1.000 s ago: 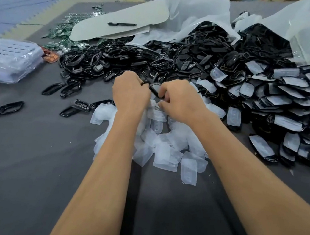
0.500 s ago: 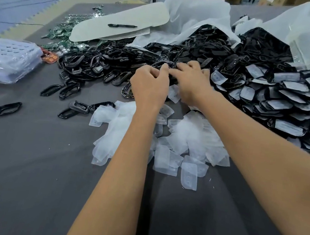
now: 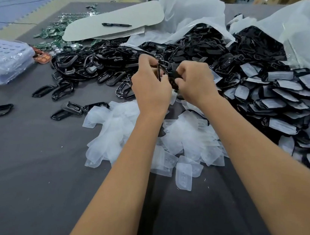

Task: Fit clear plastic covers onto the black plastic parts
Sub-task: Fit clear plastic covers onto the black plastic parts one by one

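Progress is being shown by the covered parts (image 3: 281, 97) heaped at right; loose black frames (image 3: 90, 66) and clear covers (image 3: 121, 130) are waiting. One black part (image 3: 162, 72) is being pinched between left hand (image 3: 150, 86) and right hand (image 3: 195, 83).

Even, diffuse overhead light fills the workroom, leaving only soft shadows under the forearms on the grey table (image 3: 25, 179). Glare whitens the plastic bags (image 3: 307, 28) at upper right. The wide-angle lens bends the edges, and fine detail looks slightly soft
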Demonstrator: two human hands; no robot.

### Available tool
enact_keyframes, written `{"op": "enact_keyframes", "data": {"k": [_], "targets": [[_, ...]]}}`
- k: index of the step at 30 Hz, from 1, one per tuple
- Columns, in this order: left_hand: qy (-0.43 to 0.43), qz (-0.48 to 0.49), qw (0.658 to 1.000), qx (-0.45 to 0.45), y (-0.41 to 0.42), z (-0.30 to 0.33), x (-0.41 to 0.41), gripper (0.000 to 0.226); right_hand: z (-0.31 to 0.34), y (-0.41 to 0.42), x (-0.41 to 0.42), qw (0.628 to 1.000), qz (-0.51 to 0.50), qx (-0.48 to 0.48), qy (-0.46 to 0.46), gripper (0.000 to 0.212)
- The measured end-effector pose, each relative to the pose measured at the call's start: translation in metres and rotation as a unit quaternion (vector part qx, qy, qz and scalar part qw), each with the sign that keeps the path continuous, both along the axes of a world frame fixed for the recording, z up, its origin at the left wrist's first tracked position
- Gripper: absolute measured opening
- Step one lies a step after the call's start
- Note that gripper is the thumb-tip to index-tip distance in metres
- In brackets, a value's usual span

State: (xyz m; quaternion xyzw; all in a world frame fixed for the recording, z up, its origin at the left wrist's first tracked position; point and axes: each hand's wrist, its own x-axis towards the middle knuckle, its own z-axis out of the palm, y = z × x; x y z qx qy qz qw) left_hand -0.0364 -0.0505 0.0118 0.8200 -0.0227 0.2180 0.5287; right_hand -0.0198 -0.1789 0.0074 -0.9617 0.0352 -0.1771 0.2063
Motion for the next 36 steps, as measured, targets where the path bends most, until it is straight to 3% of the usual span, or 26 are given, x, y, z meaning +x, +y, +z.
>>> {"op": "enact_keyframes", "data": {"k": [3, 6, 9, 14, 20, 27, 29, 33, 36], "targets": [[-0.041, -0.013, 0.999, 0.028, -0.002, -0.002, -0.006, 0.038, -0.005, -0.008, -0.025, 0.96, -0.005, 0.276, -0.051, 0.009], [-0.121, -0.019, 0.99, 0.072, -0.008, 0.002, -0.011, 0.04, -0.008, -0.017, -0.054, 0.828, 0.06, 0.556, -0.041, 0.017], [-0.117, -0.059, 0.989, 0.069, -0.014, -0.001, -0.014, 0.033, -0.014, -0.024, -0.072, 0.754, 0.09, 0.65, -0.04, 0.028], [-0.038, -0.085, 0.996, -0.01, -0.019, -0.019, -0.023, 0.006, -0.022, -0.027, -0.082, 0.716, 0.09, 0.691, -0.039, 0.033], [0.068, -0.108, 0.986, -0.111, -0.015, -0.033, -0.022, 0.011, -0.029, -0.03, -0.087, 0.714, 0.116, 0.689, -0.041, 0.039], [0.111, -0.135, 0.965, -0.196, -0.016, -0.033, -0.023, 0.007, -0.033, -0.028, -0.088, 0.714, 0.148, 0.681, -0.062, 0.017], [0.117, -0.143, 0.96, -0.21, -0.016, -0.034, -0.023, 0.006, -0.034, -0.027, -0.088, 0.731, 0.128, 0.666, -0.075, 0.008], [0.129, -0.159, 0.95, -0.236, -0.013, -0.036, -0.021, 0.011, -0.038, -0.025, -0.086, 0.77, 0.071, 0.621, -0.127, 0.023], [0.135, -0.219, 0.934, -0.248, -0.012, -0.036, -0.02, 0.032, -0.04, -0.025, -0.085, 0.779, 0.054, 0.609, -0.139, 0.023]]}}
